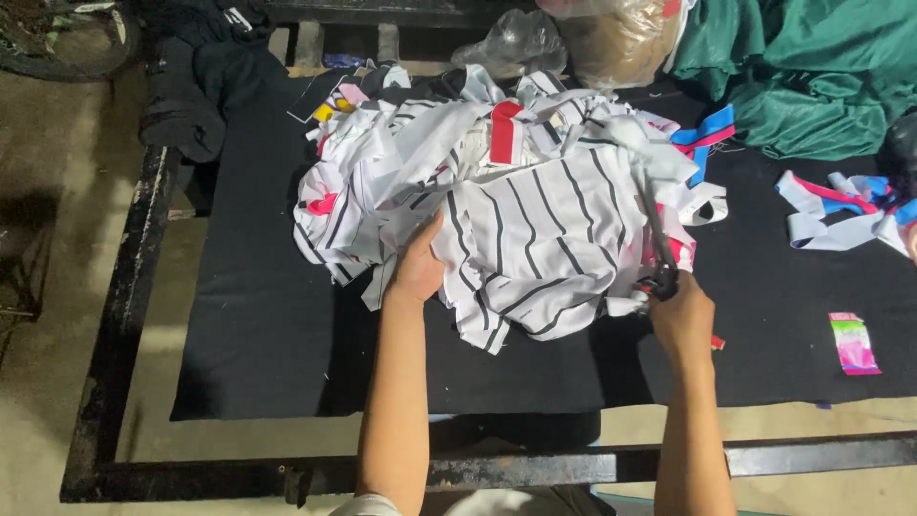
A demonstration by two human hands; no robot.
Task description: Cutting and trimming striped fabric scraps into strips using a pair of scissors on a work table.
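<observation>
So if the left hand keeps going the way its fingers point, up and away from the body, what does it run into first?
The left hand already rests on the white black-striped fabric. Going straight on, it would push deeper into that same heap, probably toward the red-and-white strip near the top, though depth is hard to judge.

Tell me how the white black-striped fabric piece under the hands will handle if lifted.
The white black-striped fabric piece is probably floppy: it lies wrinkled and draped over the pile. Likely light, being thin cloth. Lifting by the edge at the left hand may drag neighbouring scraps along, since they overlap.
</observation>
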